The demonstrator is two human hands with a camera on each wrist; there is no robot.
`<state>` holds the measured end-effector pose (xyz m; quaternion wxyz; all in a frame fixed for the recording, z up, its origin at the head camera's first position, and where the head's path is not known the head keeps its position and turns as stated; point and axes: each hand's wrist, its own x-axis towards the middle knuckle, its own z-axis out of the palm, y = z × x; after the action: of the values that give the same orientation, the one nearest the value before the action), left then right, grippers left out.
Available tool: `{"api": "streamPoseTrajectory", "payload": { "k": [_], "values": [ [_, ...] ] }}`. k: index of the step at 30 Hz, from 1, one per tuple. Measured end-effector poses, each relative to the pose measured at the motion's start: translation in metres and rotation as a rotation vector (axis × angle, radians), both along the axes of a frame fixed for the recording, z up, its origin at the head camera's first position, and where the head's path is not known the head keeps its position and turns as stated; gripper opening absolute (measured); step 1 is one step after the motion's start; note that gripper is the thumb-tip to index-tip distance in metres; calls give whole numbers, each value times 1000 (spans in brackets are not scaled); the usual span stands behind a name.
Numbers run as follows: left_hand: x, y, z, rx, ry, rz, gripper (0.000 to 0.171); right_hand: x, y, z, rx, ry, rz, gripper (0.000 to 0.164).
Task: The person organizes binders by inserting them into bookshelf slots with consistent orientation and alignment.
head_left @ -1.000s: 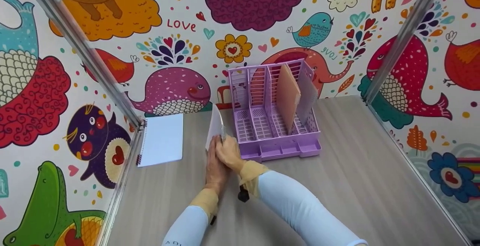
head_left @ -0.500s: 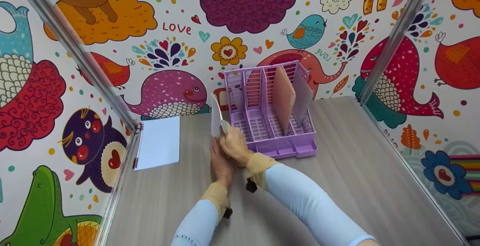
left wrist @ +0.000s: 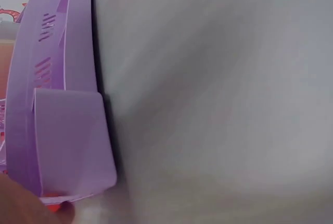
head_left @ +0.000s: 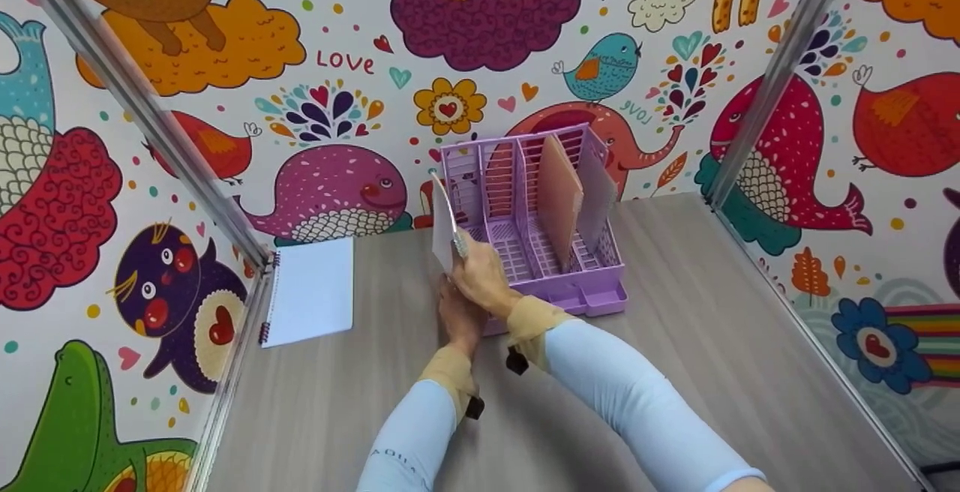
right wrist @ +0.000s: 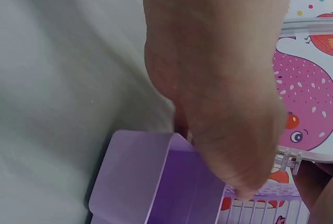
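Note:
A thin white-covered notebook (head_left: 442,220) stands upright, edge toward me, at the left end of a purple file rack (head_left: 559,284). My right hand (head_left: 484,274) grips its near, bound edge; a clear binding ring (right wrist: 292,160) shows in the right wrist view. Lower down, my left hand (head_left: 459,316) holds the notebook's bottom near corner, its fingers largely hidden behind the right hand. In the right wrist view the left hand (right wrist: 218,94) overlaps the rack's front corner. A fingertip (left wrist: 65,212) shows beside that corner in the left wrist view.
A peach notebook (head_left: 559,203) and a translucent greyish one (head_left: 596,203) stand in the rack's right compartments. Another spiral notebook (head_left: 311,293) lies flat at the table's left. Printed walls and metal posts (head_left: 784,76) enclose the grey table (head_left: 712,327).
Both hands have carried the upright notebook rightward and farther in, up to the rack's left end. The rack and the flat notebook shift slightly left in view as the head camera turns.

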<state>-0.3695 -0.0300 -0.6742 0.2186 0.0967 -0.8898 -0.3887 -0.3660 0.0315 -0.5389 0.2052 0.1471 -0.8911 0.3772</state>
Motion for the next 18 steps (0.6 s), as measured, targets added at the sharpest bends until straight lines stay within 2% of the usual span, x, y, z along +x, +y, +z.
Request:
{"api": "streamPoseTrajectory", "payload": {
  "k": [1, 3, 4, 5, 6, 8, 12, 18],
  "values": [
    [-6, 1, -10, -44, -9, -3, 46, -1, 2, 1, 0, 4, 1, 29],
    [-14, 2, -24, -8, -40, -34, 46, -2, 6, 5, 6, 18, -7, 31],
    [-14, 3, -20, 35, -63, -37, 44, -3, 8, 6, 13, 28, -13, 31],
    [-16, 2, -22, 94, -75, -59, 47, -4, 10, 9, 18, 38, -17, 31],
    [-13, 2, -16, 205, -108, -63, 48, -6, 11, 11, 22, 51, -23, 30],
    [-17, -1, -20, 322, -134, -75, 51, -9, 15, 17, 30, 74, -35, 28],
    [-22, -5, -30, 352, -187, -80, 55, -14, 22, 30, 7, 100, -40, 27],
    [-29, -7, -42, 351, -202, -73, 57, -21, 36, 53, -31, 142, -54, 30]
  ]
}}
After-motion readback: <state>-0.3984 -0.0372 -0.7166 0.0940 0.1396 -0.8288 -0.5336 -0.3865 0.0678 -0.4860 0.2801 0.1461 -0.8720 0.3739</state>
